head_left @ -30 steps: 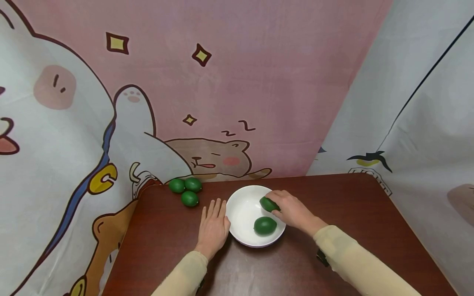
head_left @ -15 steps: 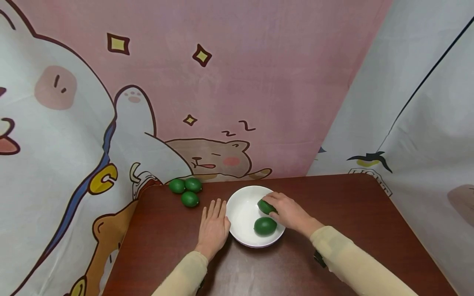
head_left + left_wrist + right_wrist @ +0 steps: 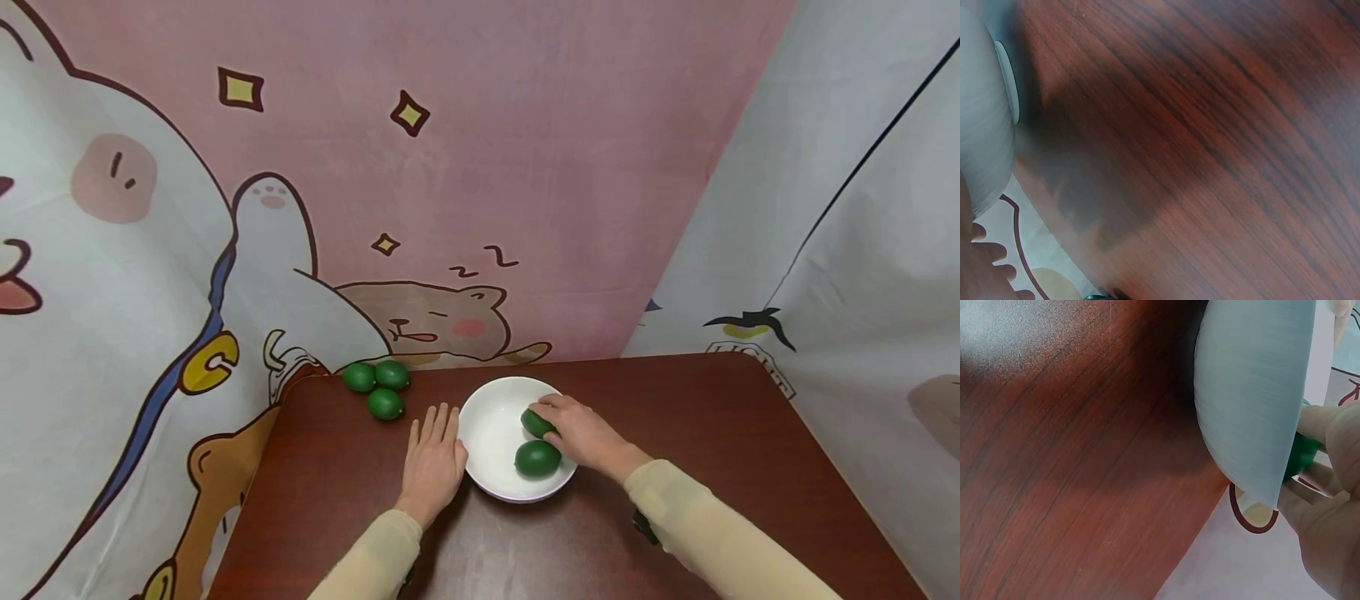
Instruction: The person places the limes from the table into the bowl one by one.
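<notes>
A white bowl (image 3: 487,425) stands on the table, its outer wall (image 3: 1247,394) filling much of the right wrist view. Over its right side reaches my right hand (image 3: 587,437), fingers and thumb around a green lime (image 3: 536,422) inside the bowl. That lime (image 3: 1301,455) shows between the fingers in the right wrist view. A second lime (image 3: 537,459) lies in the bowl just in front of the held one. My left hand (image 3: 432,468) is stretched out with straight fingers at the bowl's left, thumb right at the rim.
Three more limes (image 3: 385,404) sit together at the back left of the brown wooden table (image 3: 675,400). Behind the table's far edge hangs a cloth backdrop (image 3: 570,208) with cartoon animals.
My right hand has moved slightly left and down into the bowl with the lime, bringing it nearer the second lime. My left hand has stayed put.
</notes>
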`<action>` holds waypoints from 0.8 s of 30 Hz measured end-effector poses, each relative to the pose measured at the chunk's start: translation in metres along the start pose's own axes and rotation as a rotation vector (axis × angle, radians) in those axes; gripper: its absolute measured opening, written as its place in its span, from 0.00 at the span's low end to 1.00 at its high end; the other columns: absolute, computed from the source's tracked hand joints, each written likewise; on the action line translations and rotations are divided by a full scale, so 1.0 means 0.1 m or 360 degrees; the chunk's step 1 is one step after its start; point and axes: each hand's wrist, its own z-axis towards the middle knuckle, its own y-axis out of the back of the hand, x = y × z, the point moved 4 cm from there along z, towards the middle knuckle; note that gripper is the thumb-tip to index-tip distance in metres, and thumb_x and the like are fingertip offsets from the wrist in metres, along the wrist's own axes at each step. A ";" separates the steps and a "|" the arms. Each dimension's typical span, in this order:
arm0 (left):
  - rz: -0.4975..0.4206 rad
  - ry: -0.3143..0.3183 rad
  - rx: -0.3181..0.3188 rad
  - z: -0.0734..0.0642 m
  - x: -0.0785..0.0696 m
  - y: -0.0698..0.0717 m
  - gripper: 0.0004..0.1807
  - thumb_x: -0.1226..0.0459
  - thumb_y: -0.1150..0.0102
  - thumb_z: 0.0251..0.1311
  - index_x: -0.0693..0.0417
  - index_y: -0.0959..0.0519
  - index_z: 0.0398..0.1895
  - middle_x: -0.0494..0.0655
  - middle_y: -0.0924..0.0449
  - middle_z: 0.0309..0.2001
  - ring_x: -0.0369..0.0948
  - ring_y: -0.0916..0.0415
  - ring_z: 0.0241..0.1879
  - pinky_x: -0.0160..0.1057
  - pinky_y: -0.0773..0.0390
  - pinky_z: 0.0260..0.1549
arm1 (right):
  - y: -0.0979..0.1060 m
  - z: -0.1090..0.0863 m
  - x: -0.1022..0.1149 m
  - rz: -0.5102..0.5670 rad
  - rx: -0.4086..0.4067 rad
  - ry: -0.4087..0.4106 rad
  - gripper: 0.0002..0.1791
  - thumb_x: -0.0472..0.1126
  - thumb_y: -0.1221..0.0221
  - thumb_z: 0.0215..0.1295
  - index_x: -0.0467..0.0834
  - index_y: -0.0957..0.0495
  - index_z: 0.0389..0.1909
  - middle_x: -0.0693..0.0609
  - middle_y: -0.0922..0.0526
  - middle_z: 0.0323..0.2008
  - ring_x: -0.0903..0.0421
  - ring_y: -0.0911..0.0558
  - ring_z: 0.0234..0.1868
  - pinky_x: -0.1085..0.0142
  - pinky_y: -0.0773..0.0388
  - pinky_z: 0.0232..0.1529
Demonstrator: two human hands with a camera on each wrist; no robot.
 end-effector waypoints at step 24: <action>-0.0012 -0.0006 0.0013 0.00 -0.02 0.02 0.29 0.58 0.57 0.76 0.55 0.33 0.77 0.54 0.35 0.77 0.53 0.42 0.78 0.60 0.44 0.75 | -0.12 0.03 0.02 -0.0040 0.0077 -0.0027 0.25 0.33 0.30 0.63 0.38 0.21 0.61 0.39 0.20 0.58 0.42 0.17 0.57 0.48 0.19 0.58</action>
